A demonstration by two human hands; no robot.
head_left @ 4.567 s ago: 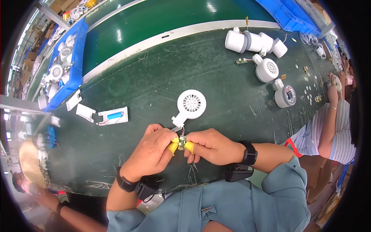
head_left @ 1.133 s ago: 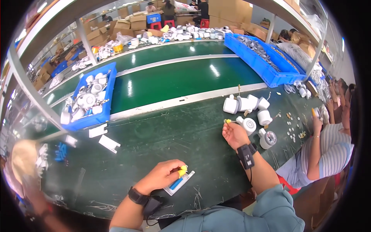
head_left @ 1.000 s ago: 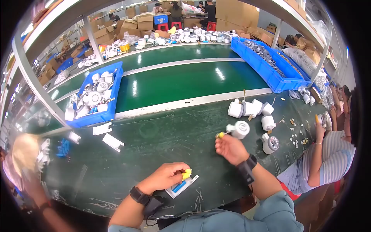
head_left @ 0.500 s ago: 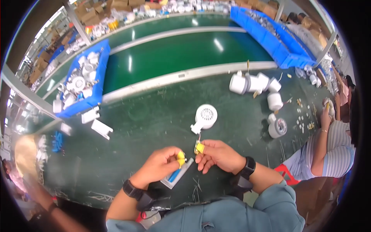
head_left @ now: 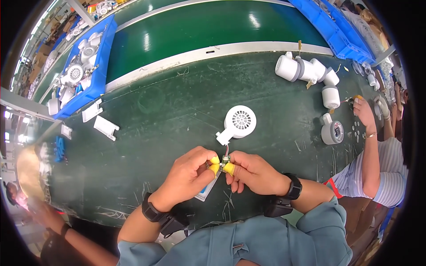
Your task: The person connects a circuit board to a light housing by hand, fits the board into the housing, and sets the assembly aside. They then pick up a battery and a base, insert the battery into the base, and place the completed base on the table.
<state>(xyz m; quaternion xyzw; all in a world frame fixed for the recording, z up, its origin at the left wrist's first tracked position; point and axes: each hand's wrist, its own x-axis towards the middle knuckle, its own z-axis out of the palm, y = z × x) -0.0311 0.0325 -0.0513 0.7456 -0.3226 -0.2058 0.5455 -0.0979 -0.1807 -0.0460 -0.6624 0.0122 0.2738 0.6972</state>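
Note:
At the near middle of the green bench, my right hand (head_left: 259,174) pinches a small circuit board (head_left: 226,159) with its yellow-covered thumb. Thin wires run from this board up to a round white fan (head_left: 241,121) with a slotted grille, lying on the bench. My left hand (head_left: 188,172), also with yellow finger covers, pinches a tiny white plug (head_left: 220,164) against the board's edge. Whether the plug is seated cannot be made out. Under my left hand lies a white casing (head_left: 202,196) with a blue cell in it, mostly hidden by the fingers.
A blue crate (head_left: 104,57) of white fan parts stands at left, near loose white covers (head_left: 106,127). White fan bodies (head_left: 288,67) lie at right, where a co-worker's hand (head_left: 364,111) works. Another blue crate (head_left: 337,42) stands far right, beyond a pale rail (head_left: 177,58).
My left hand has moved up and right from the casing to the board, bringing the two hands together. The co-worker's hand at right has reached in toward the fan bodies.

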